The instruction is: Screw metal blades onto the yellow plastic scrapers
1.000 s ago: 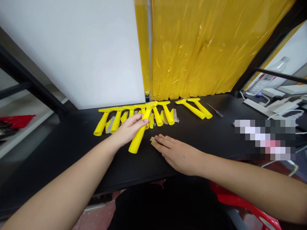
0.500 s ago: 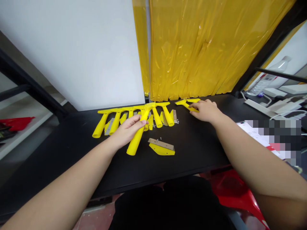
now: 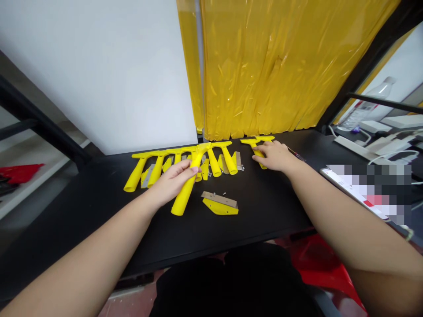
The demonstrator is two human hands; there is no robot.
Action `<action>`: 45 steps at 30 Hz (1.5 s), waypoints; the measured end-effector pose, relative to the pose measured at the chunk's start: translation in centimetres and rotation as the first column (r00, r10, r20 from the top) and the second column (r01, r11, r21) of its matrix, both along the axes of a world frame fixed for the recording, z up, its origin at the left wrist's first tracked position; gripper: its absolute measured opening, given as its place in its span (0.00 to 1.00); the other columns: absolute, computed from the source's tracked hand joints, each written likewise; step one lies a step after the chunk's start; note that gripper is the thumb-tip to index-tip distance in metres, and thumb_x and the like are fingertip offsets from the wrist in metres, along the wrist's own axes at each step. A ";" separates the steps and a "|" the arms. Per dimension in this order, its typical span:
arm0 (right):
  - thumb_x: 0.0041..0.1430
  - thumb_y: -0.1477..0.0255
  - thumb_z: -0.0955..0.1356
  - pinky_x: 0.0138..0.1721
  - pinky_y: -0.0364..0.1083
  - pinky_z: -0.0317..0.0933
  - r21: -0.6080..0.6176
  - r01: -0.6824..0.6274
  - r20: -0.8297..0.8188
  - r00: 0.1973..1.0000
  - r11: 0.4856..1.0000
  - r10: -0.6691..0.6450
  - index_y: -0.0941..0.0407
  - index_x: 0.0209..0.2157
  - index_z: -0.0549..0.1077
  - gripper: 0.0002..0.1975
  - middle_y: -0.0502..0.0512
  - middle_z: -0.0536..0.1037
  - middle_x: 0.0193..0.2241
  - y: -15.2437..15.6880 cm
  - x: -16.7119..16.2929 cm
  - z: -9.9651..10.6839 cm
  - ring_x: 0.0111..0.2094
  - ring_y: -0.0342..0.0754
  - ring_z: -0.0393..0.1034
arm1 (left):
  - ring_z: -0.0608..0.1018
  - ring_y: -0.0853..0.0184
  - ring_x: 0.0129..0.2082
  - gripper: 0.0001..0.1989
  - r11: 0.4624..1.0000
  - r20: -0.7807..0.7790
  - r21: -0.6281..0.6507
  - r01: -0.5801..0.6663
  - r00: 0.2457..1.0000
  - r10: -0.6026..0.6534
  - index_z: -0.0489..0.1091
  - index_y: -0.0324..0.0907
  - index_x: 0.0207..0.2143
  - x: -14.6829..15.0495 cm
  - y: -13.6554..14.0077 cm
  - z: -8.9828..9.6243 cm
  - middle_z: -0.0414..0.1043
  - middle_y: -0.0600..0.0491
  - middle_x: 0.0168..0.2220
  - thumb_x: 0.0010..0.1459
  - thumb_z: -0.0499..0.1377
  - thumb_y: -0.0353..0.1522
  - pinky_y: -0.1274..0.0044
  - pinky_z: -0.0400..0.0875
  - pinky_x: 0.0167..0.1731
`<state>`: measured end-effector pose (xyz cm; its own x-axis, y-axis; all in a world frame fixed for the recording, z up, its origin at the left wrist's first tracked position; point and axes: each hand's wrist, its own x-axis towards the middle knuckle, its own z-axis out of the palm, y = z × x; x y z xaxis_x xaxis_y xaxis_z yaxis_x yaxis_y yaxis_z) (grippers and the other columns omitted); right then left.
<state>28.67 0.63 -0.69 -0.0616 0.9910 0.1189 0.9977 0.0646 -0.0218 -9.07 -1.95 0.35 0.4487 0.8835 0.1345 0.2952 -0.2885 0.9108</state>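
Note:
My left hand point(image 3: 176, 178) is closed around a yellow plastic scraper handle point(image 3: 183, 196), holding it slantwise over the table with its wide hollow end toward me. On the right, my right hand point(image 3: 272, 156) has its fingers bent over a second yellow handle point(image 3: 262, 164) lying on the table. Another yellow head point(image 3: 266, 138) shows behind that hand, mostly hidden by it. In front of me lies a yellow blade plate point(image 3: 220, 208) with a metal strip point(image 3: 220, 199) along it and small screws point(image 3: 224, 193) by it.
Several yellow handles point(image 3: 135, 174) stand in a row along the back of the black table point(image 3: 264, 220), with plates, metal pieces and screws among them. A phone-like device point(image 3: 350, 193), white strips and cables lie at right. A plastic bottle point(image 3: 372, 103) stands behind a black frame bar.
My right hand has turned the handle under its fingers, so its hollow end points more toward me. A thin dark stick now shows behind my right wrist. My left hand keeps its hold.

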 end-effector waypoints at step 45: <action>0.66 0.43 0.65 0.68 0.63 0.61 -0.020 -0.149 -0.156 0.977 0.989 0.144 0.53 0.69 0.72 0.40 0.64 0.76 0.65 2.3 4.8 -1.6 0.66 0.66 0.69 | 0.75 0.62 0.36 0.19 0.999 -0.033 0.050 0.012 0.999 -0.010 0.73 0.43 0.35 0.1 0.0 0.0 0.71 0.53 0.34 0.67 0.60 0.49 0.67 0.70 0.41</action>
<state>33.48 2.90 -2.33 -0.1901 0.9759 0.1068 0.9619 0.2070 -0.1788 -9.00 -1.99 0.36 0.4634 0.8710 0.1633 0.3209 -0.3367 0.8852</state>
